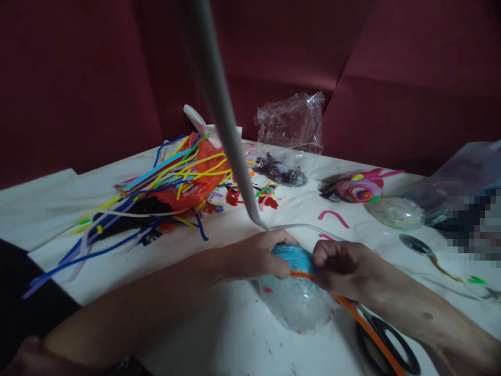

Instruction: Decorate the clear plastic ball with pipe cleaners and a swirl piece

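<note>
The left hand (264, 256) grips a translucent, whitish rounded object (297, 308) whose upper part is wrapped in light-blue strands (291, 254). The right hand (346, 266) pinches a narrow orange strip (366, 324) that crosses the object just below the blue and trails past black-handled scissors (410, 352) on the white counter (219, 334). Farther back on the left lies a tangled heap of multicoloured strips (176, 175); a crinkled clear plastic bag (289, 122) and a pink decorated rounded piece (360, 189) stand farther right. A grey pole (223, 94) slants across the middle.

The bare right forearm (403, 298) bears a spot (428, 315).
</note>
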Available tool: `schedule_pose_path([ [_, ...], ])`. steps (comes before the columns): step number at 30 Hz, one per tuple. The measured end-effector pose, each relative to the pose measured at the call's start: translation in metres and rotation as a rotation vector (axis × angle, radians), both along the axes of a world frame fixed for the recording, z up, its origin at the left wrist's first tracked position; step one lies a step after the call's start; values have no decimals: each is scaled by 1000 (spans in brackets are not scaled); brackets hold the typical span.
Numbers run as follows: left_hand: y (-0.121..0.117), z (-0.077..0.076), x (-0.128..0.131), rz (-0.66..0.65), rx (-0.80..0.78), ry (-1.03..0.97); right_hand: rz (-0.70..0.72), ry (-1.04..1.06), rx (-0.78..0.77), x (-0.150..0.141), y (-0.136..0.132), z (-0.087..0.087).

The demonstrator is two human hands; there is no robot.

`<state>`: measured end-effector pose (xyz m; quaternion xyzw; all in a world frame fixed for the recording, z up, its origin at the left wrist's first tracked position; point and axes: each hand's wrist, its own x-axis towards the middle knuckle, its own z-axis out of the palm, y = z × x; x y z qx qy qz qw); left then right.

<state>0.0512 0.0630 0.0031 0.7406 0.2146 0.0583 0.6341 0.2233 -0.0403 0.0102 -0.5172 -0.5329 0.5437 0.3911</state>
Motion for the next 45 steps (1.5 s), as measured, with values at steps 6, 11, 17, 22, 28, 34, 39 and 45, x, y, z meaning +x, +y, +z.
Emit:
schedule_pose_path([
  [6,3,4,-1,-75,130,-41,13,54,-10,1,4,-1],
  [11,5,3,-2,-84,32,-24,49,21,-26,5,8,-3],
  [17,6,2,-2,-82,28,-30,74,-34,-9,7,6,-4],
  [22,5,7,-5,-115,70,-40,90,-30,-20,3,6,-1],
  [28,6,8,-6,-141,105,-16,88,41,-45,0,4,1],
  [34,6,8,-6,-156,114,-37,91,96,-46,2,4,-5],
  [39,11,5,-6,-196,87,-43,103,79,-62,4,4,-8],
  [45,23,-7,-6,-319,-23,-129,122,75,-52,6,4,-6],
])
